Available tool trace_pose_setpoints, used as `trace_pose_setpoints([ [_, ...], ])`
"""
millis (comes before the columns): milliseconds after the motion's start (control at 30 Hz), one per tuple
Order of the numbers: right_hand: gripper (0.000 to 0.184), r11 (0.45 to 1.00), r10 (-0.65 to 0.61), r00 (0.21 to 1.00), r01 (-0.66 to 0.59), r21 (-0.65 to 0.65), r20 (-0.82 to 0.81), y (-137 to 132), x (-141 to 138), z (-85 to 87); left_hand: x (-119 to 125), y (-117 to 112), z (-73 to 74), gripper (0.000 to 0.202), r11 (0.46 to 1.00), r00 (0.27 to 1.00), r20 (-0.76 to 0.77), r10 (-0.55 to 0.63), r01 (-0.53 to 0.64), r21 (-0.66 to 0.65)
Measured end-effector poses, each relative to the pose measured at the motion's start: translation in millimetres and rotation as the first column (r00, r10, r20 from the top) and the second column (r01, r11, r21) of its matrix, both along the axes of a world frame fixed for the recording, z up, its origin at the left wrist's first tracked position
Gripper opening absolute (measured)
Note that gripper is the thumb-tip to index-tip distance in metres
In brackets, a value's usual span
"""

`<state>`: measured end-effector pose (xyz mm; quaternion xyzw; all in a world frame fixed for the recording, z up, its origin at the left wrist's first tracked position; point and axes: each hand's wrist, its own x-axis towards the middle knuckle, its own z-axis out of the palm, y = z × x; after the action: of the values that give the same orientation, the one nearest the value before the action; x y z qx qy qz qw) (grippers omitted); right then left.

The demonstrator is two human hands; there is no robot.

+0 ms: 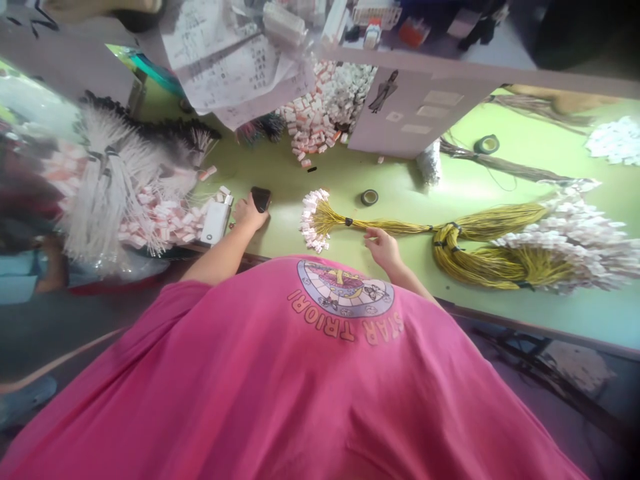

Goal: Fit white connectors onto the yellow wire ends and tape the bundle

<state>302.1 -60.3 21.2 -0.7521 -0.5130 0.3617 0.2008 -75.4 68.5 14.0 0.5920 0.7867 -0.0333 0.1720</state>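
Observation:
My left hand point(251, 215) is closed round the edge of a dark smartphone point(261, 199) at the table's front left. A white power bank point(215, 222) lies just left of that wrist. My right hand point(383, 247) rests by the near side of a yellow wire bundle point(387, 225), its fingers loosely bent and apart, with nothing visible in them. Black tape point(349, 222) binds the bundle, and white connectors point(315, 220) fan out at its left end. A roll of black tape point(369, 197) lies behind the bundle.
Larger yellow wire bundles point(450, 248) with many white connectors point(595, 240) lie at the right. White wire bundles point(100, 193) and loose connectors point(160, 220) fill the left. A connector heap point(320, 113) sits at the back beside a grey partition point(400, 113); papers point(235, 67) hang over the table.

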Motion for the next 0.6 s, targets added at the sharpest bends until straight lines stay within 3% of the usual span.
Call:
trace_pose_setpoints([
  [100, 0.044, 1.000, 0.031, 0.997, -0.031, 0.002, 0.070, -0.6, 4.6, 0.9, -5.1, 0.3, -3.9, 0.086, 0.998, 0.998, -0.019, 0.052, -0.051, 0.042],
  [167, 0.045, 0.991, 0.116, 0.968, -0.129, 0.046, 0.224, 3.9, 5.5, 5.0, -11.0, 0.4, -6.8, 0.094, 0.997, 0.997, -0.029, 0.069, -0.067, 0.048],
  [267, 0.052, 0.925, 0.317, 0.831, -0.378, 0.046, 0.457, 22.3, -3.7, 13.3, -17.0, -4.0, -12.0, 0.105, 0.995, 0.998, -0.031, 0.055, -0.053, 0.082],
  [367, 0.060, 0.828, 0.513, 0.691, -0.554, -0.083, 0.509, 48.3, -25.0, 14.0, -9.3, -19.7, -18.1, 0.088, 0.962, 0.995, 0.035, -0.098, 0.086, 0.258],
  [433, 0.061, 0.795, 0.587, 0.640, -0.572, -0.202, 0.495, 63.4, -39.3, 9.0, 5.2, -34.8, -21.8, 0.066, 0.867, 0.939, 0.088, -0.331, 0.266, 0.421],
  [533, 0.042, 0.784, 0.619, 0.637, -0.532, -0.320, 0.459, 78.1, -49.5, 1.3, 31.4, -54.7, -25.8, 0.048, 0.633, 0.730, 0.103, -0.675, 0.503, 0.588],
  [600, 0.030, 0.795, 0.607, 0.671, -0.521, -0.310, 0.426, 83.1, -46.6, 1.6, 43.6, -62.5, -27.5, 0.044, 0.507, 0.602, 0.093, -0.793, 0.568, 0.648],
])
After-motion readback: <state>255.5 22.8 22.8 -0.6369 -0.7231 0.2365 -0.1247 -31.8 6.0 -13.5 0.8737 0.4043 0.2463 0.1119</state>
